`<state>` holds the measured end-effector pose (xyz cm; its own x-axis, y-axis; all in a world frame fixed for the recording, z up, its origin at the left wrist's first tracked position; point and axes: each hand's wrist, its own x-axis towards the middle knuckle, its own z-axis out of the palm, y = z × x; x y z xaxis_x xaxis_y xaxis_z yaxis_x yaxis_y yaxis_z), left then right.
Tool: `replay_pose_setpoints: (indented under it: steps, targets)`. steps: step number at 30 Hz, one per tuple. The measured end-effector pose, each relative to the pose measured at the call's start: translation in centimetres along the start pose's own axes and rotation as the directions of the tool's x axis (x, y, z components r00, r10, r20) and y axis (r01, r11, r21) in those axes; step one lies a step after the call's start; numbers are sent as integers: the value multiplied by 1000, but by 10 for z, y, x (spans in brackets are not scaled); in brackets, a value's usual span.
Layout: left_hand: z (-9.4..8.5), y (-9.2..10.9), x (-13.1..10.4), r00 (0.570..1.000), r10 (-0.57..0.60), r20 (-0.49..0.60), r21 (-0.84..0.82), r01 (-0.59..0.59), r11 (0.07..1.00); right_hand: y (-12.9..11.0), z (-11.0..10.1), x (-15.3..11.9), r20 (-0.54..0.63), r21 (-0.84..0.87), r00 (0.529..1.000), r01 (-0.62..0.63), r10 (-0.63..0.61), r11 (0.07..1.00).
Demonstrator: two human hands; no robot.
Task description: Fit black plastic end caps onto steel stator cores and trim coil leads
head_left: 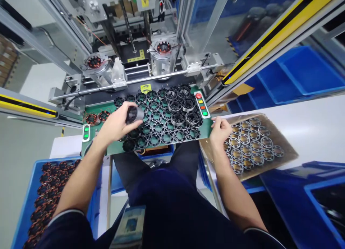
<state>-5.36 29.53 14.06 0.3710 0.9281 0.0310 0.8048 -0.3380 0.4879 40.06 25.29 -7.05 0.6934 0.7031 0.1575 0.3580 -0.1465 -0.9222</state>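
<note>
My left hand (118, 123) is wrapped round a dark ring-shaped part with a grey metal outside (138, 114), held tilted above the left side of the green work surface (207, 127). Many black-rimmed rings (158, 127) stand in rows there, some stacked at the right. Two rings with copper-coloured windings (92, 119) lie left of my left hand. My right hand (221, 130) is at the right edge of the green surface, below the button panel (201, 105), its fingers curled together; whether they hold anything is too small to tell.
Behind the surface, a machine with a metal rail (161, 76) carries two holders with wound rings (164, 47). A cardboard tray (288, 155) of metal rings lies at right. A blue bin (29, 180) of wound rings is at lower left. Yellow-black posts (269, 37) flank the station.
</note>
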Motion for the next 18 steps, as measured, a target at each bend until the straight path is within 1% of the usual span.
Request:
replay_pose_setpoints:
  steps: [2, 3, 5, 7, 9, 12, 15, 18]
  targets:
    - [9, 6, 49, 994, 68, 85, 191, -83, 978, -2, 0, -2, 1, 2, 1000, 19, -19, 1000]
    - [16, 9, 69, 988, 93, 125, 259, -123, 958, -4, 0, -2, 1, 4, 1000, 26, -26, 1000]
    - [29, 11, 101, 974, 132, 182, 341, -189, 921, -6, 1, -4, 0, 11, 999, 35, -35, 999]
    - [42, 13, 122, 965, 158, 210, 373, -228, 899, -10, 1, -6, -2, 20, 999, 40, -40, 999]
    - [50, 13, 136, 961, 164, 221, 385, -240, 891, -15, 0, -7, -1, 28, 999, 41, -41, 999]
    - [57, 14, 148, 960, 150, 235, 399, -236, 886, -21, -1, -8, 9, 35, 999, 40, -40, 999]
    - [57, 16, 154, 957, 123, 263, 427, -230, 875, -25, -2, -9, 16, 41, 999, 41, -42, 998]
    - [56, 20, 155, 953, 97, 287, 458, -226, 860, -28, -2, -9, 15, 51, 999, 38, -39, 998]
